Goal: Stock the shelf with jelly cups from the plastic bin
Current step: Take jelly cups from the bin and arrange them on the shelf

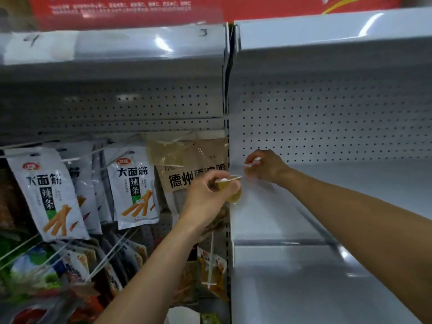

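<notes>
Leftward, 大面筋 packs, left hand gripping yellow jelly cup, right hand pinching clear cup

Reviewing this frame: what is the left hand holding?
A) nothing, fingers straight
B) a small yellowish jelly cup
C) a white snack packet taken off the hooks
B: the left hand has its fingers curled round a yellowish jelly cup.

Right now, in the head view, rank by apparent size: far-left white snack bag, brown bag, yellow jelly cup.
1-2. far-left white snack bag, brown bag: alike, brown one partly hidden, so unranked.
3. yellow jelly cup, clearly smallest.
</notes>
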{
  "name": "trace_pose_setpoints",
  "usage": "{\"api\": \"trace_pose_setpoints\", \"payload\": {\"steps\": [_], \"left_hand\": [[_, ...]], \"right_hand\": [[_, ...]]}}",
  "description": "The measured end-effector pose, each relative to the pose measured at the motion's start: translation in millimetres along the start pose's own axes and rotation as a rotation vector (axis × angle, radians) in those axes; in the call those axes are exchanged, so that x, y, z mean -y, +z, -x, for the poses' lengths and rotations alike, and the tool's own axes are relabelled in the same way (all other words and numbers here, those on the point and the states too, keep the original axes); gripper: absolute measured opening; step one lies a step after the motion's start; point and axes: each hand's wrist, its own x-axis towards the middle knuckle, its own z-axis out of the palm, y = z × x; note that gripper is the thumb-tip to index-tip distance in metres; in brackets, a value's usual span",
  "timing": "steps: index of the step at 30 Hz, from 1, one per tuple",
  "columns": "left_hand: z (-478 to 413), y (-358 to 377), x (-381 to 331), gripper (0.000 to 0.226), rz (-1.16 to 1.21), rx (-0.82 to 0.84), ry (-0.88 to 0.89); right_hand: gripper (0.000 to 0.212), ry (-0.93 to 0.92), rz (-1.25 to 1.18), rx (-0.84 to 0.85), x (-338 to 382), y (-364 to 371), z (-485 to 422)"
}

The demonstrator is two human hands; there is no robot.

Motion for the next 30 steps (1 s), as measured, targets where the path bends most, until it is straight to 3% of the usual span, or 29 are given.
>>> {"api": "trace_pose_setpoints", "payload": {"steps": [7,12,22,27,30], "left_hand": [[-17.2,19.2,5.0,0.033,0.016,0.01,-0.008],[-30.5,31.6,6.6,0.037,-0.104,0.046,0.043],[-38.9,40.0,4.0,0.035,-0.243,0.071,0.083],[-28.3,33.0,-0.5,0.053,-0.331,0.087,0.081],[-5.4,22.4,-3.5,0.052,-0.367,0.022,0.145]], "right_hand": [[0.042,-0.042,0.064,0.124,-0.7,-6.1,7.2],[0.048,-0.031,0.056,-0.003,-3.4,-27.2,24.4],[0.031,0.011,0.035,-0.048,-14.2,-45.3,64.4],[0.03,-0.006,0.167,-0.064,-2.7,-48.3,96.4],[0.029,-0.056,0.359,-0.093,8.7,-47.4,130.4]]}}
